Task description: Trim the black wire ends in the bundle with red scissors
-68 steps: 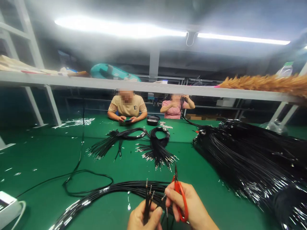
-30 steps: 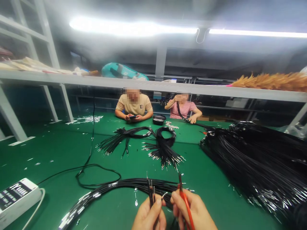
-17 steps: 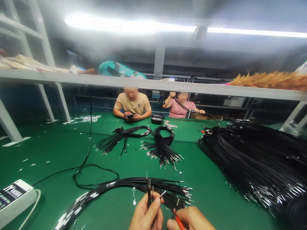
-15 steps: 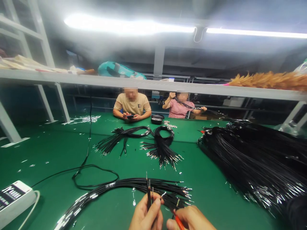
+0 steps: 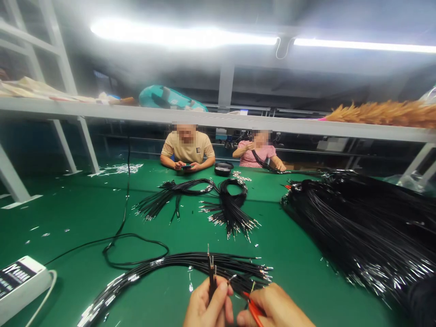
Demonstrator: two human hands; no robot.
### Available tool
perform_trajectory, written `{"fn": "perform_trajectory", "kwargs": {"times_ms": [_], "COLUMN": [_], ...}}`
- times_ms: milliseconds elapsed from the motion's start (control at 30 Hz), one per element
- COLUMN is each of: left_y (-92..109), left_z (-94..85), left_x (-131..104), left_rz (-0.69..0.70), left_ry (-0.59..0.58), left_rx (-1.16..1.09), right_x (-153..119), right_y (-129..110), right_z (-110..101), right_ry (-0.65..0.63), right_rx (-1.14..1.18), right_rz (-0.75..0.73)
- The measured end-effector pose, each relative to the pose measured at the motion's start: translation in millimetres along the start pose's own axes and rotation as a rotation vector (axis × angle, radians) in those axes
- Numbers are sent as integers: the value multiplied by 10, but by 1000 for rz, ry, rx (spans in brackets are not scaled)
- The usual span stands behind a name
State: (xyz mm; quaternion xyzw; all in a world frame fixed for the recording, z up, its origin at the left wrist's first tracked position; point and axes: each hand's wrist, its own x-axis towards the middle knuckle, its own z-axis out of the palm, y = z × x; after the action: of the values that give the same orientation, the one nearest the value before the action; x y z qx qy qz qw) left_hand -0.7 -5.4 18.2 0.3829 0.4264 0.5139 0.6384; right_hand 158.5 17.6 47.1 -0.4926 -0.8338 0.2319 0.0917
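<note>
While pinching bare-tipped cables (image 5: 211, 278) in left hand (image 5: 214, 311), gripping red-handled tool (image 5: 254, 311) in right hand (image 5: 276, 306); apparently midway, with amount left unclear.

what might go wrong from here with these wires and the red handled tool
The red-handled tool in the right hand is close to the left hand, so a slip might nick a finger. The wires held in the left hand stick up with their ends at uneven heights, so one could be cut or bent by mistake. The loose bundle runs right behind both hands and might get snagged.
</note>
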Motion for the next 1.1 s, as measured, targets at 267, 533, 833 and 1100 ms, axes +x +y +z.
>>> {"fn": "perform_trajectory", "kwargs": {"times_ms": [267,533,833,1100], "left_y": [14,45,74,45], "left_z": [-4,40,-95,-68], "left_x": [-33,-62,-47,3], "left_rz": [-78,-59,-190,-206], "left_ry": [-52,-23,-148,-236], "left_rx": [-56,-64,-255,46], "right_x": [24,48,120,50], "right_y": [-119,-122,212,-296], "right_z": [-156,-190,-133,-646], "right_ry": [-92,-73,15,-123], "right_rx": [129,68,78,380], "right_rz": [32,-13,-8,-153]}}
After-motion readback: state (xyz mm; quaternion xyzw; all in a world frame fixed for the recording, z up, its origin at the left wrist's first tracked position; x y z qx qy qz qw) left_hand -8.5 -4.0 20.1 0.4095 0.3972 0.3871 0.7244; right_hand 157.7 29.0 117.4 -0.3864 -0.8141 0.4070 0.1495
